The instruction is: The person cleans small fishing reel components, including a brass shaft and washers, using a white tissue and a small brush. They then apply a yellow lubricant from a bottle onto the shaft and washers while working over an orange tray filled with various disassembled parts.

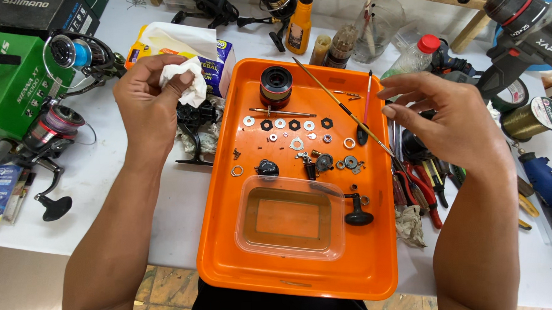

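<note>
Overhead, the left hand (146,98) pinches a crumpled white tissue (185,80) just before the yellow-and-blue tissue pack (221,64); green box (15,85) further left. The right hand (451,118) hovers open, empty, beside the orange tray (223,257).

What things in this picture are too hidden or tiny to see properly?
Head view only:
- The left hand covers part of the white tissue; anything wrapped inside is hidden.
- Small screws on the orange tray are too tiny to tell apart.
- The right hand hides the tools beneath it.
</note>
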